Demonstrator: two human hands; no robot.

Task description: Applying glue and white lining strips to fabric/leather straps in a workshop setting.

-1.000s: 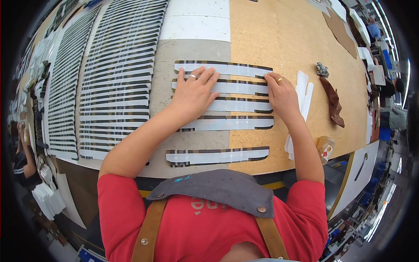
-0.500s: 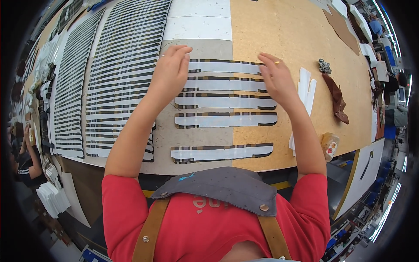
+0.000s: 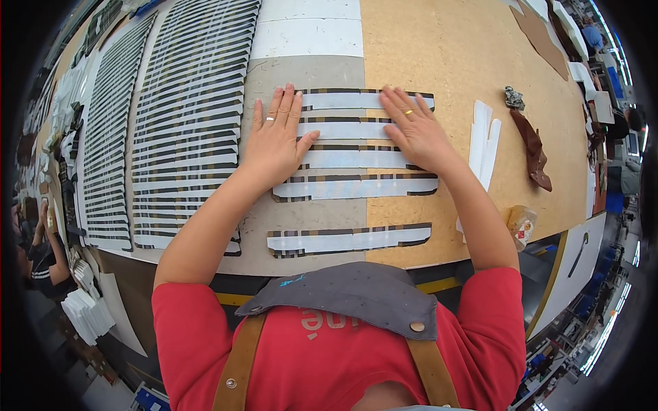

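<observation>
Several long plaid fabric strips with pale backing lie crosswise in a column before me. My left hand [image 3: 277, 140] lies flat, fingers spread, over the left ends of the upper strips. My right hand [image 3: 419, 130] rests likewise, palm down, across their right part. Its fingertips touch the farthest strip [image 3: 339, 101], while the second strip [image 3: 349, 129] passes between my two thumbs. Nearer me are the third strip [image 3: 349, 159] and the fourth strip [image 3: 353, 187]. The nearest strip [image 3: 346, 240] lies apart, after a wider gap, by the table edge. Neither hand grips anything.
Two long rows of overlapping plaid strips [image 3: 188, 130] cover the left side. At the right are white strips [image 3: 483, 147], a brown leather scrap [image 3: 531, 151], a crumpled patterned scrap [image 3: 513, 98] and a clear plastic container [image 3: 522, 225]. Another person [image 3: 48, 250] is at far left.
Both hands have come down from above the far strips onto them and flattened. My right hand has shifted left and slightly nearer me.
</observation>
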